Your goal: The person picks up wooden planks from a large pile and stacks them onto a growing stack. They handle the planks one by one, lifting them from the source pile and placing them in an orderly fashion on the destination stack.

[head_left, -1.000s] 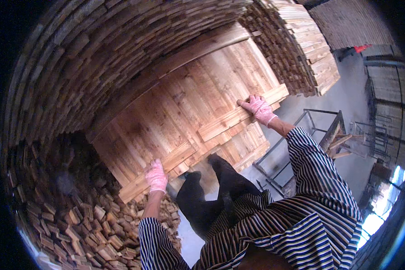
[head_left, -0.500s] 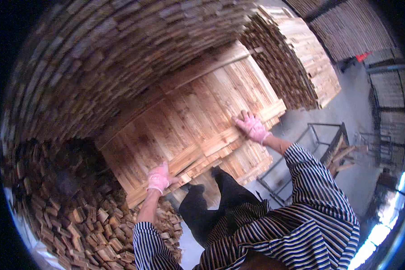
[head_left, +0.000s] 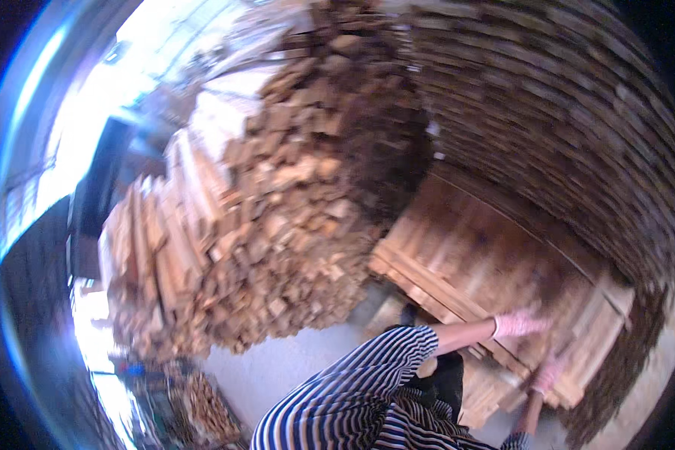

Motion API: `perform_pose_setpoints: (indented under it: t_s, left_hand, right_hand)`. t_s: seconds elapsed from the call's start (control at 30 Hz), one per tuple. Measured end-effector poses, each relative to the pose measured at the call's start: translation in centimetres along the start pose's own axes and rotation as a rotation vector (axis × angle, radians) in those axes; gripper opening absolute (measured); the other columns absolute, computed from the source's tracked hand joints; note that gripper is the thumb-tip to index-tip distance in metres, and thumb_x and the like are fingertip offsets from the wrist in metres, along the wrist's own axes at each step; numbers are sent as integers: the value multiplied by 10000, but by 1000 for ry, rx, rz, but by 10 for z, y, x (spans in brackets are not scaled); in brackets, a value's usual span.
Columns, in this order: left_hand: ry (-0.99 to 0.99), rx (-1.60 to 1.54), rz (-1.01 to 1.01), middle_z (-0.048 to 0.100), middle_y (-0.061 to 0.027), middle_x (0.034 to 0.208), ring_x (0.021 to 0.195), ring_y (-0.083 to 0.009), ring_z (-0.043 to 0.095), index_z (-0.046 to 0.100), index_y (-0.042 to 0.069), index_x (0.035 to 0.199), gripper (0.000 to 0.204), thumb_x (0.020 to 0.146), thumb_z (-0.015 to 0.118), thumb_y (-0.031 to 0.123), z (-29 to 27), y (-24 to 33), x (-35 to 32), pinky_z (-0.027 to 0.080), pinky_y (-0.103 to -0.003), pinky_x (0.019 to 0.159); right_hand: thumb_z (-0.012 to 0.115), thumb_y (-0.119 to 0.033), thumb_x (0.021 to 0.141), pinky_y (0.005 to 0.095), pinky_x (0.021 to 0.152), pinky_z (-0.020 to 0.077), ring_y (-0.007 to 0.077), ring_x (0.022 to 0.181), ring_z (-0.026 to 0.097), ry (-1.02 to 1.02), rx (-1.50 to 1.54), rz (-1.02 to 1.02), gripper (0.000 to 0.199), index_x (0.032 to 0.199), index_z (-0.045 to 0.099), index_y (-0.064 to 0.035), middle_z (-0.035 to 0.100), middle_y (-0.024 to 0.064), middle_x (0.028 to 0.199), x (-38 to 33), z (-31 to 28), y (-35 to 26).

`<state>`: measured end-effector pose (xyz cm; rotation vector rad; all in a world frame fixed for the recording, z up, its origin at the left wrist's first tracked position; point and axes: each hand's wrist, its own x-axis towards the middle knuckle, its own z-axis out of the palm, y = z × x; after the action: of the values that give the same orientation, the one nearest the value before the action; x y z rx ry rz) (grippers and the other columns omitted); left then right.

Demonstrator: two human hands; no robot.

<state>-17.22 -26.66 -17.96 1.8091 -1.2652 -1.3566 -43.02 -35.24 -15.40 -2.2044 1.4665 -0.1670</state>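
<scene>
Item: plank stack (head_left: 495, 277), at four o'clock. Left hand (head_left: 519, 325) is pressing flat on it, fingers spread; right hand (head_left: 549, 373) is gripping its edge board. Levelling step; next calls for an even push.

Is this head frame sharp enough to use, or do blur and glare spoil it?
Head view: motion blur smears the pink-gloved left hand, right hand and flat stack of pale wooden boards; blown-out daylight upper left; fisheye bends the plank wall.
</scene>
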Motion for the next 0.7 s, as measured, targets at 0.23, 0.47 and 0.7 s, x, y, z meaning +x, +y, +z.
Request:
perform_pose_setpoints:
  t_s: [0.23, 0.47, 0.7]
  left_hand:
    - [495, -389, -356, 519, -201, 1504, 1413, -296, 473, 454, 29, 1513, 818, 978, 507, 646, -73, -42, -240, 359, -357, 1178]
    - [1725, -4, -823, 553, -234, 1439, 1357, -340, 506, 483, 5, 1467, 642, 1005, 573, 441, -114, -44, -534, 383, -416, 1141]
    - [2614, 332, -563, 533, -216, 1460, 1322, -321, 517, 495, -63, 1423, 618, 1027, 576, 404, -227, 90, -782, 378, -420, 1116]
  right_hand:
    - [575, -501, 996, 450, 1185, 369, 357, 1461, 396, -290, -442, 694, 836, 1647, 179, -157, 344, 194, 1627, 50, -5, 32]
    - [597, -437, 997, 424, 1202, 335, 338, 1484, 361, -196, -294, 171, 818, 1643, 192, -139, 330, 185, 1638, 63, 5, -67]
    - [641, -259, 981, 353, 1237, 238, 286, 1529, 285, -703, 429, -498, 790, 1629, 224, -85, 288, 169, 1665, -13, 27, -351]
